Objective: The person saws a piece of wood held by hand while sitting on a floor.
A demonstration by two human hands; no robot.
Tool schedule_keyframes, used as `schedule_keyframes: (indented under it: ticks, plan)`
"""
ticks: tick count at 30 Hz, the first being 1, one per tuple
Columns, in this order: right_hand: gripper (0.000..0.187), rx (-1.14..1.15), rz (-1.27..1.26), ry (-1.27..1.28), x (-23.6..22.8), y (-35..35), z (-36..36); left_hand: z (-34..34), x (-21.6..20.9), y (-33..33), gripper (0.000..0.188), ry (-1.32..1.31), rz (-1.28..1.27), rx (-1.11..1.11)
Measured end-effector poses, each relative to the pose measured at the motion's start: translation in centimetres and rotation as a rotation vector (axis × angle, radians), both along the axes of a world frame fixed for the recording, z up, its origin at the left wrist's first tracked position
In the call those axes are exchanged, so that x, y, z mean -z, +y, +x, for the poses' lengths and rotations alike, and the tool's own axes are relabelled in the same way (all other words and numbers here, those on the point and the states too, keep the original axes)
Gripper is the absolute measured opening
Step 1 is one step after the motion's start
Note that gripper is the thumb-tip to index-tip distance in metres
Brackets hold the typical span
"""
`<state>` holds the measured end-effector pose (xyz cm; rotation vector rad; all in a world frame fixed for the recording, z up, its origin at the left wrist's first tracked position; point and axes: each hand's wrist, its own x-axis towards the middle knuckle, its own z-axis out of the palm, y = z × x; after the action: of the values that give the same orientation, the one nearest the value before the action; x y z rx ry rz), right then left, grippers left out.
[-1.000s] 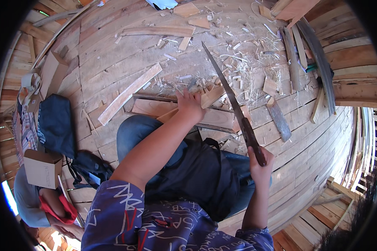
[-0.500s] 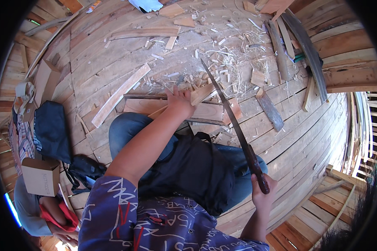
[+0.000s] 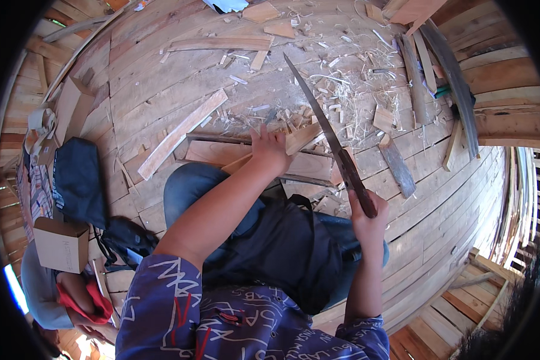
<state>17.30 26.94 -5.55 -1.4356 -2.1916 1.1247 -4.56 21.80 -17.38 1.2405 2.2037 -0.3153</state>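
My left hand (image 3: 269,148) grips a short pale wooden stick (image 3: 298,138) and holds it down on a flat wooden board (image 3: 222,153) lying in front of my knees. My right hand (image 3: 368,221) is closed around the dark handle of a long machete (image 3: 329,134). Its blade points up and away over the stick's far end. Wood shavings (image 3: 342,90) lie scattered around the blade tip.
A long wooden slat (image 3: 182,133) lies left of the board. Dark planks (image 3: 452,84) and offcuts sit at the right. A dark bag (image 3: 78,180), a cardboard box (image 3: 60,243) and another person (image 3: 66,294) are at my left. The plank floor ends at the right edge (image 3: 510,198).
The machete has been lifted slightly, and my right hand has risen with it. My left hand stays on the stick.
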Motion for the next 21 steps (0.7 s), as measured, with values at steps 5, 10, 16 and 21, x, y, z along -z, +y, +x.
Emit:
schedule_keyframes:
  ticks: [5,10,16,21]
  plan:
    - [0.029,-0.002,-0.080,0.013,-0.3,-1.2,1.8,0.0,0.0,-0.1,0.073,0.037,0.012,-0.015]
    - [0.028,0.048,-0.097,-0.070,-2.8,-3.3,7.1,-0.2,-0.2,0.0,0.072,0.017,0.002,-0.033]
    - [0.028,0.098,-0.127,-0.150,-6.3,-5.8,11.2,-0.2,-0.9,-0.1,0.072,0.013,-0.008,-0.016]
    - [0.028,0.060,-0.044,-0.172,-6.9,-6.2,10.1,-0.1,-0.4,0.0,0.073,0.018,0.007,0.000]
